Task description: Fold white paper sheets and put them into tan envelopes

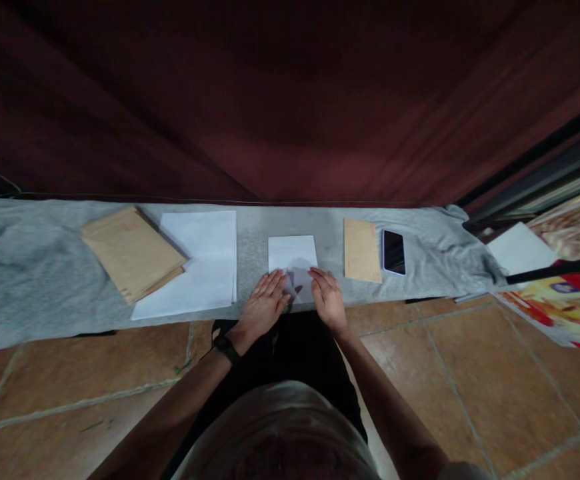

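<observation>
A white sheet of paper (293, 252), apparently folded to a small rectangle, lies on the grey cloth-covered bench in front of me. My left hand (264, 304) lies across its near left corner with the fingers stretched out, and a dark band circles that wrist. On the near right edge rest the extended fingertips of my right hand (329, 297). Shadows of the hands fall over the lower half of the paper. Right of it lies a single brown envelope (363, 250). To the left, a stack of brown envelopes (133, 252) partly covers larger white sheets (205, 257).
A phone (394, 253) lies right of the single envelope. Grey cloth (35, 267) covers the narrow bench, and a dark red curtain (290, 120) hangs behind it. At the far right are a dark frame and a colourful printed box (565, 307). The floor is tiled (420, 373).
</observation>
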A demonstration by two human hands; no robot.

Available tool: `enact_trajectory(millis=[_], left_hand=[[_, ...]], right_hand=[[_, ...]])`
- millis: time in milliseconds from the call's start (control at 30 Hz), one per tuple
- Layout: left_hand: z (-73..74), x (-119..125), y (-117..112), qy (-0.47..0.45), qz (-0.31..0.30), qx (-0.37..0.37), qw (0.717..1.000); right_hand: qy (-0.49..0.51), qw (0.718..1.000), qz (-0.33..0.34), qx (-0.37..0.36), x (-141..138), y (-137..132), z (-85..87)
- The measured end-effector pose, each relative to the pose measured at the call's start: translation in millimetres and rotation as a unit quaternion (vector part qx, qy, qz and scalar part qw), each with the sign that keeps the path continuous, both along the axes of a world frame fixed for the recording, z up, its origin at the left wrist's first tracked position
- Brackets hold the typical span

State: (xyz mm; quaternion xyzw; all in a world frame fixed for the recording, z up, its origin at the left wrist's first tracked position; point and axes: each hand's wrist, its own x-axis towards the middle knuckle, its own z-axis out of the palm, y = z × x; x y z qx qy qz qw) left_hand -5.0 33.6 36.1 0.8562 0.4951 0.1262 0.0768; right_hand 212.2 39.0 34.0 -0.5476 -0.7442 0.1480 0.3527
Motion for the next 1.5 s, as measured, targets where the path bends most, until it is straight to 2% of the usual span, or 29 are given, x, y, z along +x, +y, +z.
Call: enact_trajectory(millis=[133,233,333,533,867,1067,1200,1333,1500], left_hand=[[4.7,19,22,-0.008,0.04,0.016,0.999],[-1.6,28,35,0.005,0.065,0.001,0.998],[-11.0,31,39,0.017,0.086,-0.013,0.996],[-18.0,28,34,0.013,0.097,-0.004,0.995],[-18.7,9,21,0.009,0.118,0.01,0.993],[-18.3,10,20,0.002,0.119,0.019,0.993],[-17.7,11,19,-0.002,0.112,0.017,0.994],[-17.1,11,19,0.002,0.114,0.006,0.994],[-18.0,11,19,0.016,0.111,0.005,0.994]], right_hand=[[-0.048,0.999,0.007,-0.011,-24,36,-0.8],[-0.101,0.995,0.004,-0.023,-39,50,-12.9],[-0.135,0.991,0.001,-0.019,-43,51,-25.6],[-0.14,0.99,-0.021,0.01,-30,47,-36.4],[-0.156,0.986,-0.051,-0.009,0,43,-38.5],[-0.138,0.988,-0.064,0.013,1,46,-34.1],[-0.149,0.989,0.007,0.008,-13,56,-26.5],[-0.167,0.982,0.085,-0.016,-27,69,-28.0],[-0.173,0.98,0.094,-0.022,-27,91,-35.5]])
